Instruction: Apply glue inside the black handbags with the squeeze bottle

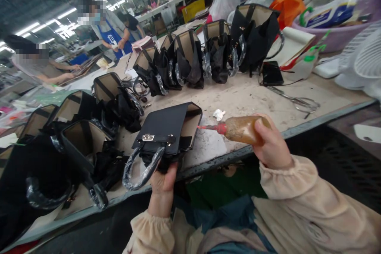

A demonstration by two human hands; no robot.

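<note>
My left hand grips a black handbag from below, its fingers partly hidden under the bag. The bag lies tilted at the table's near edge, with its plastic-wrapped handle hanging towards me and a metal clasp on the flap. Its open side shows a beige lining. In my right hand is an amber squeeze bottle, fingers wrapped round it. The bottle's thin red nozzle points left, its tip at or close to the bag's open edge.
Unfinished black bags stand in a row at the back, with several more on the left. Scissors, a white fan and a purple basin are at right. A crumpled white scrap lies nearby. Co-workers stand beyond.
</note>
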